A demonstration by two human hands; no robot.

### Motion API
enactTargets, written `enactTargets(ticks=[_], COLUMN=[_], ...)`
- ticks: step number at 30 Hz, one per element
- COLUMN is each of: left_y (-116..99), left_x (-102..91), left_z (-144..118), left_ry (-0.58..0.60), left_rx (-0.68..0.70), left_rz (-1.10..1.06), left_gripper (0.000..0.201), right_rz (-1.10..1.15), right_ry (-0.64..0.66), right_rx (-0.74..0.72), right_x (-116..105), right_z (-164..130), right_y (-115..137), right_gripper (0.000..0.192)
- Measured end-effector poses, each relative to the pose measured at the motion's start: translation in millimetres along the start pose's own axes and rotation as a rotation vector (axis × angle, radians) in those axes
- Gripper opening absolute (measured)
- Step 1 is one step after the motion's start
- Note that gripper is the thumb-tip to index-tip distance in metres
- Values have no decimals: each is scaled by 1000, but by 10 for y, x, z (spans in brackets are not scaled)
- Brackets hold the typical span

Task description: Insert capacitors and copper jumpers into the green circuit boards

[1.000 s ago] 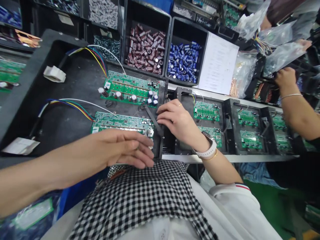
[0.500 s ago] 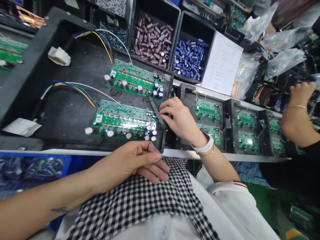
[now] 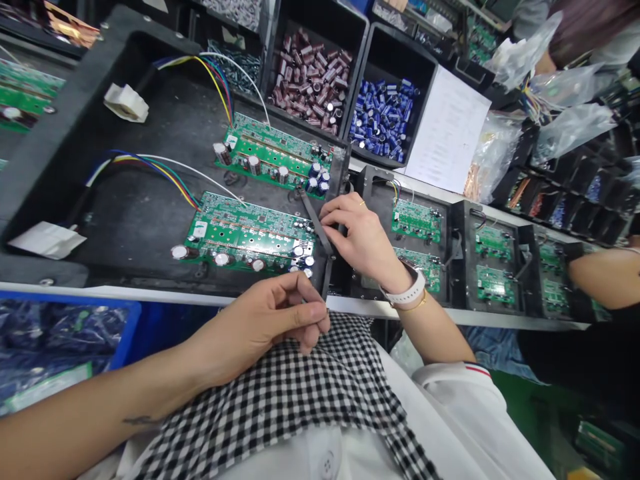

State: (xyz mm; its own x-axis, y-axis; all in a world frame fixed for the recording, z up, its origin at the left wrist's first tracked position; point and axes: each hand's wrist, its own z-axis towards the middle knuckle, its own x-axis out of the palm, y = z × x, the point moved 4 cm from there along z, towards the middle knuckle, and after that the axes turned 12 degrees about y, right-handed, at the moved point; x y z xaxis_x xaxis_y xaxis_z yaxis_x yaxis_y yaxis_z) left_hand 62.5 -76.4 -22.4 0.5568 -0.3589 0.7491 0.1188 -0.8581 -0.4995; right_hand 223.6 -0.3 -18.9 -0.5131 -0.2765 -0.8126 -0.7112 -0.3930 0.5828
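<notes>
My right hand (image 3: 357, 235) is at the right wall of a black tray, its thumb and forefinger closed at a flat black lever (image 3: 316, 223). That lever slants past the right end of the lower green circuit board (image 3: 250, 230). My left hand (image 3: 285, 310) is in front of the tray's near edge, with curled fingers and the thumb drawn in against them. Anything between those fingers is hidden. Round capacitors line the lower board's near side, and coloured wires run from its left end. A similar upper circuit board (image 3: 275, 150) lies behind it in the same tray.
Behind the tray stand a bin of brown capacitors (image 3: 313, 77) and a bin of blue capacitors (image 3: 383, 120), with a paper sheet (image 3: 447, 133) beside them. Smaller board trays (image 3: 495, 267) continue rightward, near another person's arm (image 3: 605, 277). A blue crate (image 3: 127, 327) sits at lower left.
My left hand has risen slightly towards the tray edge, and its fingers have curled in more. My right hand stays at the lever. The other person's arm has moved lower at the right edge.
</notes>
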Motion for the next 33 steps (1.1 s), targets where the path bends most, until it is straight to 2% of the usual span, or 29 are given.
enactTargets(ticks=[6,14,20,25,29,31,33], left_y=[-43,-2,26,37,18,0,-7], left_x=[30,77,200,328,435,505,595], left_z=[-19,43,116,200,389,533,709], left_ry=[-35,-22,-118,-216,-321,-370,-368], left_rx=[15,63,89,77,86,136,196], left_rz=[-31,-107,-108,-61,-56,-39,2], left_gripper=[15,17,18,18,16,13,21], right_rz=[30,59,23,-92,-67,90,305], right_ry=[-8,-17,-13,23,-86,-166,-195], right_rx=[15,-17,-15,-17,-82,-120,-173], right_x=[-1,-14,63,89,-170,-350,-490], right_z=[-1,10,34,9,-277,-535,-817], right_y=[-3,-34,-86,-80,-97,-150,-224], right_gripper=[17,18,21,20,19,22,18])
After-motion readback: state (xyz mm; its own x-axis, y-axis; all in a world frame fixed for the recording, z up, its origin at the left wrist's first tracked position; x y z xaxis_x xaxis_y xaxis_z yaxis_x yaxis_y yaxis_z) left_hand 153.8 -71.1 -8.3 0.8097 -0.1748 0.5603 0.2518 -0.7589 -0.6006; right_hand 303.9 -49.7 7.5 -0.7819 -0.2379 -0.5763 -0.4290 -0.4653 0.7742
